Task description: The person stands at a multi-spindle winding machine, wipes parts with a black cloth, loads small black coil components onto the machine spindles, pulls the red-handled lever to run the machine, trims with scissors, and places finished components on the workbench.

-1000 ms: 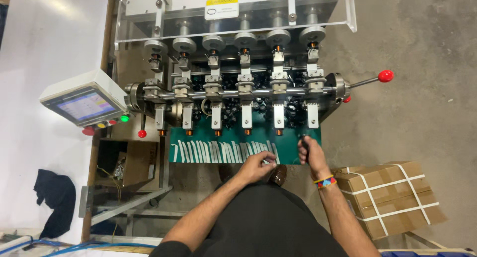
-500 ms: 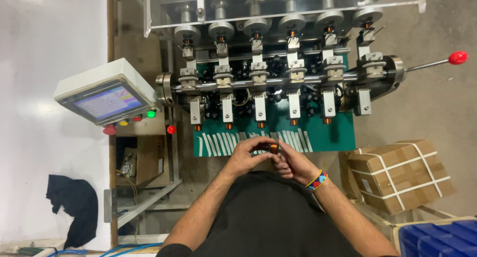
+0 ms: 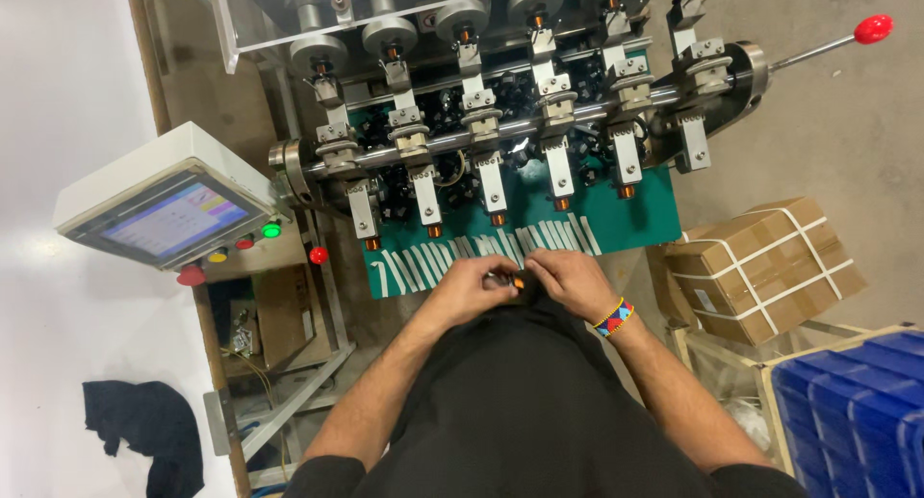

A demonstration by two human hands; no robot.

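My left hand (image 3: 474, 284) and my right hand (image 3: 568, 279) meet in front of my body, fingers closed together on a small dark part with an orange copper winding (image 3: 515, 282). Right above the hands lies a green mat (image 3: 635, 214) with a row of white strips (image 3: 433, 262). Beyond it stands a winding machine (image 3: 500, 132) with several metal heads, each ending in a small copper coil. My right wrist wears a coloured bead bracelet (image 3: 613, 317).
A grey control box with a lit screen (image 3: 164, 219) and coloured buttons sits at the left. A red-knobbed lever (image 3: 871, 26) sticks out at the machine's right. A strapped cardboard box (image 3: 760, 262) and blue bins (image 3: 852, 411) are at the right.
My right hand came down from the machine's right side and joined my left hand on the small coil part. The view has shifted right and closer.
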